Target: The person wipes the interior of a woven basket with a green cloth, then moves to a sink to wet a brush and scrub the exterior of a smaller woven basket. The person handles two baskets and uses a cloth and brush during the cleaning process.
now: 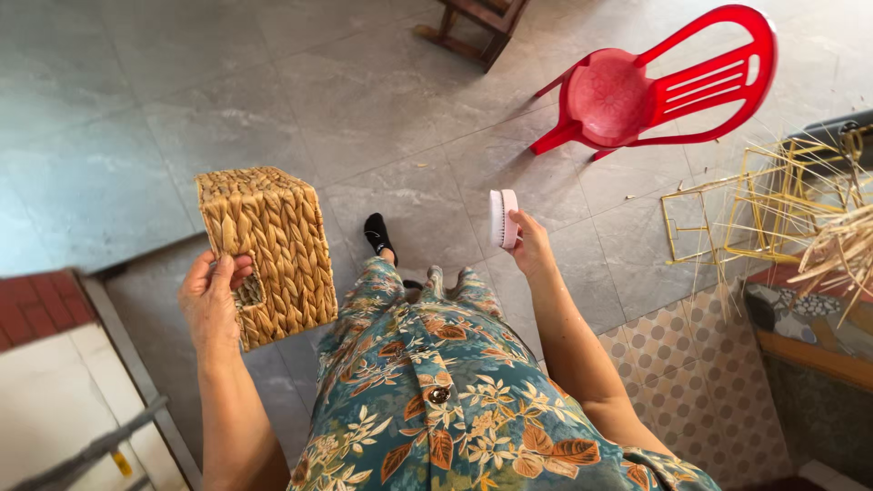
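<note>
The left hand [211,305] clasps the woven basket [266,255] by its handle hole, well left of the brush [503,218] pinched in the right hand [530,245].

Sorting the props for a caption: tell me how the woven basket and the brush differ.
The woven basket is a big, boxy block of tan braided fibre; the brush is small, flat and pink with pale bristles. The basket fills the left hand, fingers hooked into its handle slot, while the brush sits pinched in the right hand. Both are held up above the grey tiled floor.
</note>
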